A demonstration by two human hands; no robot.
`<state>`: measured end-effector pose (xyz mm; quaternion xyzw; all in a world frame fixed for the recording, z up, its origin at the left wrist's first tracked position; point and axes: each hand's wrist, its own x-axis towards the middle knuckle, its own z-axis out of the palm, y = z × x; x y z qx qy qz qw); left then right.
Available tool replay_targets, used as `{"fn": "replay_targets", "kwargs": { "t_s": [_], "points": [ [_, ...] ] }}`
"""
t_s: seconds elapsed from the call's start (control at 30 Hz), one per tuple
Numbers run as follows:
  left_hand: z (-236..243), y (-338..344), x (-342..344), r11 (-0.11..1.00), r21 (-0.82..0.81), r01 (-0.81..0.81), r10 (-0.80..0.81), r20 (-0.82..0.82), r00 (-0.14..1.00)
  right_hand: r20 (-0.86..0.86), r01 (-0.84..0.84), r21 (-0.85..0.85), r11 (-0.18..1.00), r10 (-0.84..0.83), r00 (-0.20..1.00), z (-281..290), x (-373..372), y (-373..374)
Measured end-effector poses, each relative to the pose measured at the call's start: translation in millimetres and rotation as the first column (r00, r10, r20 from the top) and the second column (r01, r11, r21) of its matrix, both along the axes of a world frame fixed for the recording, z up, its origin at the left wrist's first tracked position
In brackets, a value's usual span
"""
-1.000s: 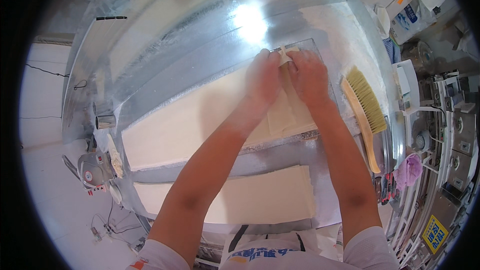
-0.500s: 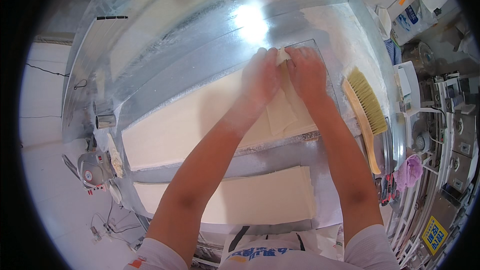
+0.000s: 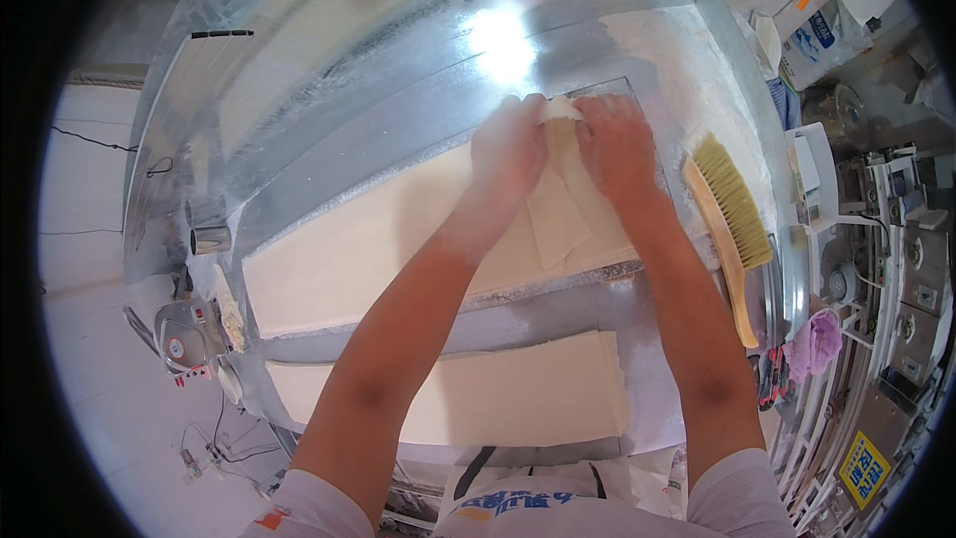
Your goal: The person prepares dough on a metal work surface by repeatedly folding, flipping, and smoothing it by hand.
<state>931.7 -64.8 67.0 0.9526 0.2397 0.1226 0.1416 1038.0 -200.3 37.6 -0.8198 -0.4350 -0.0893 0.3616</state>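
Observation:
A long stack of pale dough sheets [image 3: 349, 249] lies on a floured board across the metal table. At its far right end my left hand [image 3: 510, 144] and my right hand [image 3: 619, 144] face each other, fingers curled. Between them they grip a rolled strip of dough [image 3: 561, 110], one end in each hand. A folded flap of dough [image 3: 560, 214] stretches from under the roll toward me, ending in a point. The fingertips are partly hidden behind the hands. Closer to my body sits a second stack of dough sheets [image 3: 528, 394].
Right of the board is a wooden-handled bench brush [image 3: 732, 209], beside spread flour. Farther right lie a purple cloth [image 3: 814, 341] and a shelf rack. A metal cup [image 3: 210, 240] stands at the table's left edge, with a scale-like device [image 3: 187, 339] below it.
My hands have moved slightly apart, left hand to the left and right hand to the right. More of the rolled dough strip shows between them.

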Motion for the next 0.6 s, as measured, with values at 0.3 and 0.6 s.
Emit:
{"fn": "replay_targets", "kwargs": {
  "t_s": [0.3,0.6],
  "points": [
    [9.2,4.2,6.5,0.965,0.179,0.191,-0.17,-0.125,0.977,0.048,-0.018,0.01,1.0,0.018,0.999,9.4,2.9,7.3],
    [3.3,7.0,-1.1,0.992,0.087,0.086,-0.081,-0.063,0.995,0.077,-0.02,-0.049,0.999,0.024,0.997,0.9,7.9,4.4]
  ]
}}
